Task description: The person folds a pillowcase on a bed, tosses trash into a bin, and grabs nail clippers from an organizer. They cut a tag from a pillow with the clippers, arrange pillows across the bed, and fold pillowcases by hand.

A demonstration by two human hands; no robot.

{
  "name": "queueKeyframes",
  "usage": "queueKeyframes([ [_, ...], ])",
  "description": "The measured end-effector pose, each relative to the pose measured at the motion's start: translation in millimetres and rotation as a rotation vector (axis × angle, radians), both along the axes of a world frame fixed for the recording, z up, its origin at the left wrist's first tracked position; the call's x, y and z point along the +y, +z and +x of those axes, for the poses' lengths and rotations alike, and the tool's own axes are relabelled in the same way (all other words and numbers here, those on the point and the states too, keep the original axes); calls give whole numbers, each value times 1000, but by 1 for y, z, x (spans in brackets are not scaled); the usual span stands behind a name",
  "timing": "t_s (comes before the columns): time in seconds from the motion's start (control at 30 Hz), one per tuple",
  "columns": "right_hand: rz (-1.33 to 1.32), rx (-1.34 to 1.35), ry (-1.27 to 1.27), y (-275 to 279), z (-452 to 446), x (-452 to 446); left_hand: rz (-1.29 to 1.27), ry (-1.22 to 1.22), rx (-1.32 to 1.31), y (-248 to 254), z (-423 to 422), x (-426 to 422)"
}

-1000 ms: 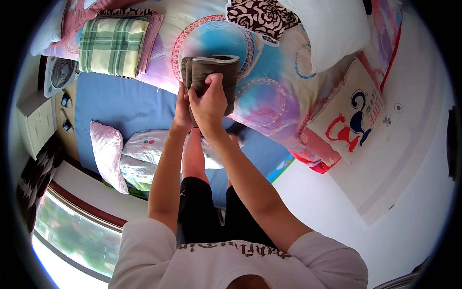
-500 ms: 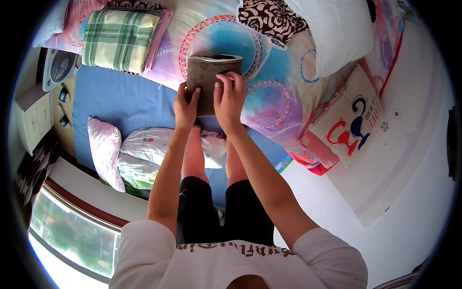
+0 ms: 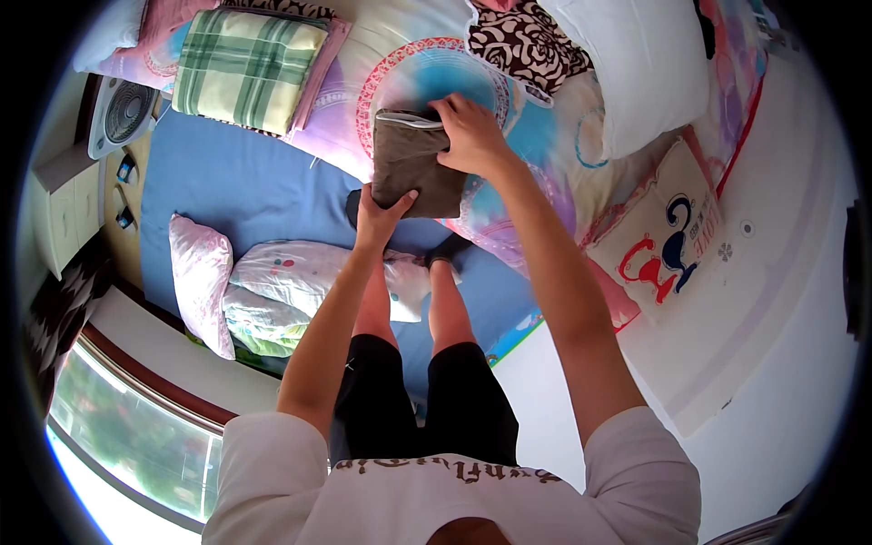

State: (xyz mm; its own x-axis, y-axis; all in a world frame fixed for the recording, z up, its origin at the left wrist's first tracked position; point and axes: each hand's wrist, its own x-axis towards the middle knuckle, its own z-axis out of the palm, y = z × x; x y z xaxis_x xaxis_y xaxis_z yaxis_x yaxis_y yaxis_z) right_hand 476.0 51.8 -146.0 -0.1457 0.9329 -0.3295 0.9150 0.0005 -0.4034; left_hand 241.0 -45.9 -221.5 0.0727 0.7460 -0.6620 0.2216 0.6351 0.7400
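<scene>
Between my hands is a folded brown cloth, flat and roughly square, with a whitish strip along its top edge. My left hand grips its lower left corner, thumb lying on the near face. At the upper right corner, my right hand pinches the edge, the fingers partly hidden behind the cloth. The cloth is held up in front of a bed cover patterned with coloured circles. What kind of article the brown cloth is, I cannot tell.
A folded green plaid cloth lies at the upper left, near a fan. Pillows and bedding rest on the blue mat underfoot. A white pillow and a printed cushion are on the right.
My right hand has moved from the cloth's front face up to its upper right corner. My left hand has slid down to the lower corner, and the cloth has shifted slightly right.
</scene>
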Motion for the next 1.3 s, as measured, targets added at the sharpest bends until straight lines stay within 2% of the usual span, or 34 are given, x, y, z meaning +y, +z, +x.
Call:
queueKeyframes([
  [0.07,-254,-34,121,15,1,25,-54,-26,-81,3,-3,7],
  [0.1,-239,-32,133,14,4,33,-115,-62,-166,6,-5,11],
  [0.17,-502,154,117,7,10,44,-101,-104,-95,15,-15,16],
  [0.2,-614,204,153,7,9,49,-51,-88,-158,18,-21,17],
  [0.23,-608,202,165,13,6,48,-1,-73,-222,33,-25,23],
  [0.3,-609,488,-38,28,-2,32,36,-97,-196,57,-50,40],
  [0.4,-533,940,-334,19,-29,-5,88,-12,-291,87,-87,73],
  [0.47,-493,1201,-514,33,-67,-11,149,249,-401,131,-103,109],
  [0.5,-467,1284,-609,45,-90,-10,187,291,-406,145,-111,128],
  [0.53,-413,1330,-766,76,-117,-2,211,271,-381,153,-121,149],
  [0.57,-332,1447,-778,49,-136,-3,233,250,-356,161,-131,170],
  [0.67,-148,1462,-845,81,-187,41,517,42,-221,193,-152,242],
  [0.7,-30,1409,-796,80,-200,56,564,-41,-211,195,-160,267],
  [0.77,41,1482,-812,60,-228,82,705,-260,95,199,-175,314],
  [0.83,100,1408,-809,57,-244,104,787,-330,110,193,-175,348],
  [0.9,153,1188,-766,36,-251,119,757,-373,142,175,-174,373],
  [0.93,143,1065,-783,29,-251,124,791,-411,235,161,-171,379],
  [0.97,139,1060,-781,22,-248,126,819,-448,330,147,-169,382],
  [1.0,28,953,-782,20,-243,128,808,-432,351,122,-172,384],
  [1.03,-82,845,-778,24,-239,131,800,-427,354,120,-172,380],
  [1.1,-138,809,-709,39,-239,132,1114,-193,723,120,-159,368],
  [1.17,153,338,-781,59,-246,127,1289,-85,862,142,-150,347],
  [1.23,255,371,-789,66,-245,126,1298,-290,769,139,-148,325],
  [1.3,548,47,-481,78,-243,130,1211,-343,732,139,-139,309],
])
